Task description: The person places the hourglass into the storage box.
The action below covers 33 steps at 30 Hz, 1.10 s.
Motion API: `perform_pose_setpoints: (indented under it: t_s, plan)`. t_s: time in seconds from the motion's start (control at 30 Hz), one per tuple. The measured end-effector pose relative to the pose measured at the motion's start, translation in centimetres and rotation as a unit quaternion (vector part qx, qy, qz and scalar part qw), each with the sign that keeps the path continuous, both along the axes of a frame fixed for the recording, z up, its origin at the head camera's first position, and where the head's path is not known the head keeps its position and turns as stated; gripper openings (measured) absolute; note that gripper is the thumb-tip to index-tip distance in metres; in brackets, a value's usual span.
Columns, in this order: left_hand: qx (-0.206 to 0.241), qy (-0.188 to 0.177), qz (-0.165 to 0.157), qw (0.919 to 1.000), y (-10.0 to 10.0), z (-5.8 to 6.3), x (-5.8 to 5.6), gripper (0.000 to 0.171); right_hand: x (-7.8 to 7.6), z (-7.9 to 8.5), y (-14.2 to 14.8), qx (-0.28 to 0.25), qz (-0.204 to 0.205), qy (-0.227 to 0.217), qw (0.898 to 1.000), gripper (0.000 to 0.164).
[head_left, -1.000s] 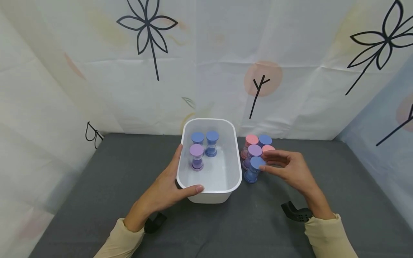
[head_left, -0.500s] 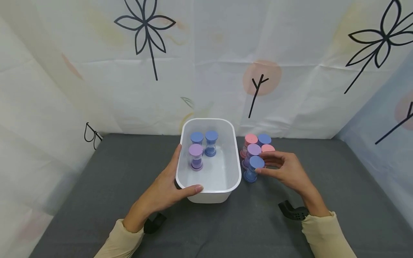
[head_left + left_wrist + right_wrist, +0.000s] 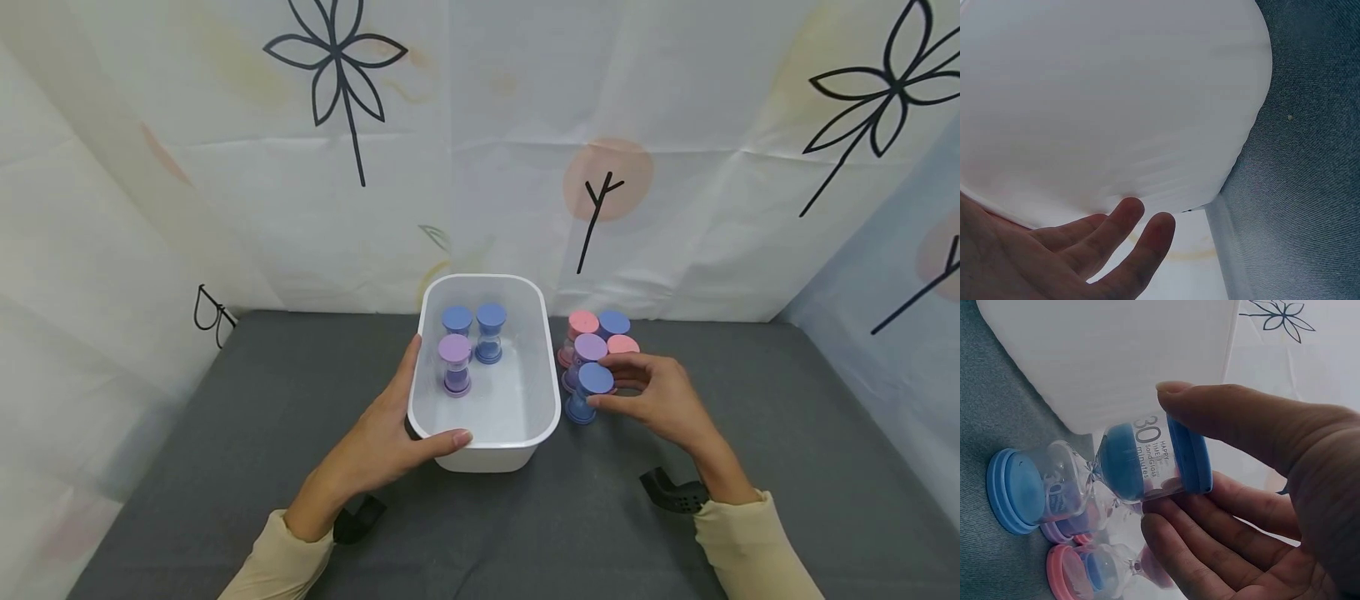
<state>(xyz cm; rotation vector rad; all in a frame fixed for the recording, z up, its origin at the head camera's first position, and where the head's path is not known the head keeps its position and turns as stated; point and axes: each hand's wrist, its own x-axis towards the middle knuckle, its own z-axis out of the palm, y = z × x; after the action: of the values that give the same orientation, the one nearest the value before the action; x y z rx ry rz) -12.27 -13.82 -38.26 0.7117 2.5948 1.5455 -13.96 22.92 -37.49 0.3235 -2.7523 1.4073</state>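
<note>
My right hand (image 3: 660, 398) has its thumb on one side and its fingers on the other around the upper end of a blue hourglass (image 3: 594, 382). In the right wrist view this hourglass (image 3: 1129, 462) is printed "30 minutes" and holds blue sand in its upper bulb; its base is on the dark cloth. My left hand (image 3: 382, 437) holds a white plastic bin (image 3: 525, 429) at its near left corner, thumb along the front rim and fingers against the left wall. Inside the bin, a purple hourglass (image 3: 455, 364) and two blue hourglasses (image 3: 490, 333) stand upright.
Close behind the gripped hourglass are a purple hourglass (image 3: 589, 350), pink hourglasses (image 3: 582, 323) and another blue hourglass (image 3: 614, 323), partly hidden by one another. Dark grey cloth (image 3: 315, 375) covers the table, and a patterned white curtain (image 3: 495, 167) hangs at its back edge.
My right hand has shifted slightly left, its thumb sliding farther across the front of the blue hourglass. The left hand and the bin keep their places.
</note>
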Motion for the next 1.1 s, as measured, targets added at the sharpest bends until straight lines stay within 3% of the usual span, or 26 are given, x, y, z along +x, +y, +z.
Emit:
perform_pose_setpoints:
  t_s: [0.73, 1.1]
  plan:
    - [-0.002, -0.004, 0.006, 1.0000, 0.0, 0.0, 0.0, 0.122, 0.1, 0.0, -0.5, 0.029, -0.019, 0.004, 0.999, 0.051]
    - [-0.002, 0.001, -0.001, 1.0000, 0.0, 0.1, 0.0, 0.123, 1.5, 2.7, 0.1, -0.011, -0.037, -0.003, 0.999, 0.053]
